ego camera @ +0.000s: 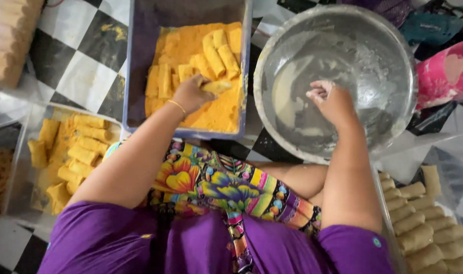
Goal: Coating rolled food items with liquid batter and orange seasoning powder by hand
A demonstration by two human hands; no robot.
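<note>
Left hand (191,94) grips a crumb-coated yellow roll (216,87) over the blue plastic crumb tub (135,76), while beside it the batter-smeared right hand (333,101) hangs loosely curled, empty, inside the round steel bowl (394,56).

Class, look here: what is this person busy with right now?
A seated person's left hand presses a roll into orange crumbs in a blue tub. The right hand, smeared white, is inside a metal bowl of pale batter. Crumbed rolls lie in a clear container to the left, uncoated rolls to the right.
</note>
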